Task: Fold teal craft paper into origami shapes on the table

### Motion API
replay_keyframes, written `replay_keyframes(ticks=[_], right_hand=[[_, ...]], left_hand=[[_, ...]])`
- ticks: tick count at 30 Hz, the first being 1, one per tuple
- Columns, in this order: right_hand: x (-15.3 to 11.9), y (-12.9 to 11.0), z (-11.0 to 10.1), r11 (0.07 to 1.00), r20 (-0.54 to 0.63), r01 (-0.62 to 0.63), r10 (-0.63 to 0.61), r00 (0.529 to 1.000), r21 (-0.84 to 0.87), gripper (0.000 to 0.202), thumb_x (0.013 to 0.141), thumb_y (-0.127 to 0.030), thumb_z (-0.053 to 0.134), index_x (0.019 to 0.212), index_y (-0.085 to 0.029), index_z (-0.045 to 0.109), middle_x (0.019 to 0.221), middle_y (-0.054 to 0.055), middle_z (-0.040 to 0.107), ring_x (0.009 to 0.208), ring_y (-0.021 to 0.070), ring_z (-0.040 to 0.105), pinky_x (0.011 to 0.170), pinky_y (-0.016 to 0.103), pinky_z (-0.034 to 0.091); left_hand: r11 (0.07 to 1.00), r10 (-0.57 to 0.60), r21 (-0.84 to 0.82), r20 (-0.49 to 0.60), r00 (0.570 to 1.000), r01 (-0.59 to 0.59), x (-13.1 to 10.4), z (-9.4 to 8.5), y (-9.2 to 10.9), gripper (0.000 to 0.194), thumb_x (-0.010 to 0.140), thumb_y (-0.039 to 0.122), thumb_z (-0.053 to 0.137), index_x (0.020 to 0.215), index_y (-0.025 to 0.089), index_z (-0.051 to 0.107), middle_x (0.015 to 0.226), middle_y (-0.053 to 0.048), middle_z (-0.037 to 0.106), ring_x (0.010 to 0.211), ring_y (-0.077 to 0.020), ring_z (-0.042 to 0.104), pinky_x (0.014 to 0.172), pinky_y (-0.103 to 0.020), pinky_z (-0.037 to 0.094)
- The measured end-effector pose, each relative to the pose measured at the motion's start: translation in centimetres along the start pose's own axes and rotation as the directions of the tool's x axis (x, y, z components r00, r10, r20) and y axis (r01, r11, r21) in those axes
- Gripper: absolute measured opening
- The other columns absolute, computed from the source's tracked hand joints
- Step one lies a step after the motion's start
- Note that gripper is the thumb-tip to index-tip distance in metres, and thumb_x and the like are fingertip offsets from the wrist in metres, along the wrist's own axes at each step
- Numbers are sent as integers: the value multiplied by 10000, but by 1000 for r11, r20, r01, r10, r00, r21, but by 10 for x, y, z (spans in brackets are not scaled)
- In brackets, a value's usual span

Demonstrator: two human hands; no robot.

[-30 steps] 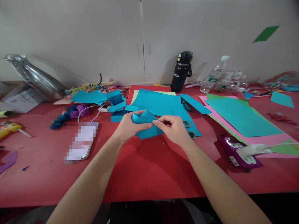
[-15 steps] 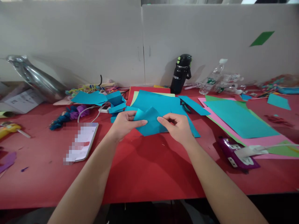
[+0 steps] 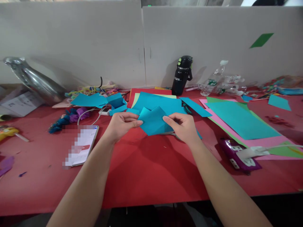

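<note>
A piece of blue paper [image 3: 155, 121] with a notched top edge is held up between my two hands. My left hand [image 3: 123, 125] pinches its left edge, thumb in front and fingers behind. On the right edge, my right hand [image 3: 182, 124] grips it the same way. Behind it a larger blue sheet [image 3: 161, 102] lies on the red table, partly hidden by the held piece and my right hand. Folded blue paper pieces [image 3: 116, 102] lie beyond my left hand, and a blue strip [image 3: 196, 106] rests past my right.
A phone [image 3: 84, 145] lies left of my forearm. On the right are stacked coloured sheets [image 3: 243, 121] and a purple power strip [image 3: 239, 156]. A black flask [image 3: 181, 75] and plastic bottle [image 3: 214, 78] stand by the partition. A glue gun [image 3: 10, 134] sits far left.
The curled left side of the held blue paper has flattened out, and its face is now more open to view. My hands have spread slightly apart, the left one moving left.
</note>
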State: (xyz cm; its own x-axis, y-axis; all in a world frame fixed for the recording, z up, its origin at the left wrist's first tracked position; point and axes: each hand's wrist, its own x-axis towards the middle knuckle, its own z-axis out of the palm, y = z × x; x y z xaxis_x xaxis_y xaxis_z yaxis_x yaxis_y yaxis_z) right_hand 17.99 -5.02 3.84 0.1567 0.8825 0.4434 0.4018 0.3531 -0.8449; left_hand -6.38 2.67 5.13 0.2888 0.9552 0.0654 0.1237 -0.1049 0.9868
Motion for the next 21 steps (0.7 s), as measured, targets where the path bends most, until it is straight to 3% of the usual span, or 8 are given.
replay_keyframes(ticks=[4,9,13,17,21], right_hand=[[0,1,-1,1000,12,-2,2,1000,24,341,879,-467,692,669,-200,663,633,-2,594,616,140,503,570,290,376],[-1,2,0,997,84,-41,35,996,64,354,866,-478,704,659,-197,650,639,-4,591,619,134,495,565,282,379],[-1,2,3,994,158,-64,50,986,83,346,859,-489,707,681,-195,667,661,3,603,628,136,497,565,282,384],[-1,1,5,994,159,-72,59,985,77,365,864,-502,695,673,-193,656,656,3,586,622,134,472,560,283,375],[0,0,4,993,143,-81,68,987,82,377,858,-514,697,669,-192,649,649,0,568,621,131,454,558,282,369]], left_hand=[[999,34,-2,12,999,-34,-1,0,-1,350,606,346,927,873,179,777,777,-58,786,804,-256,768,763,-371,638],[1000,-10,6,119,993,10,-4,2,5,369,656,352,905,981,219,791,976,-67,799,943,-257,753,855,-363,629],[1000,-20,-19,172,985,23,-7,6,10,279,685,376,881,892,206,805,932,-71,797,860,-246,752,796,-368,638],[996,70,47,-4,998,-69,-7,10,8,257,631,367,904,750,185,767,732,-34,753,717,-218,719,673,-348,618],[968,219,161,-153,964,-194,-9,18,7,240,639,358,896,734,195,748,690,-10,731,687,-199,693,621,-311,581]])
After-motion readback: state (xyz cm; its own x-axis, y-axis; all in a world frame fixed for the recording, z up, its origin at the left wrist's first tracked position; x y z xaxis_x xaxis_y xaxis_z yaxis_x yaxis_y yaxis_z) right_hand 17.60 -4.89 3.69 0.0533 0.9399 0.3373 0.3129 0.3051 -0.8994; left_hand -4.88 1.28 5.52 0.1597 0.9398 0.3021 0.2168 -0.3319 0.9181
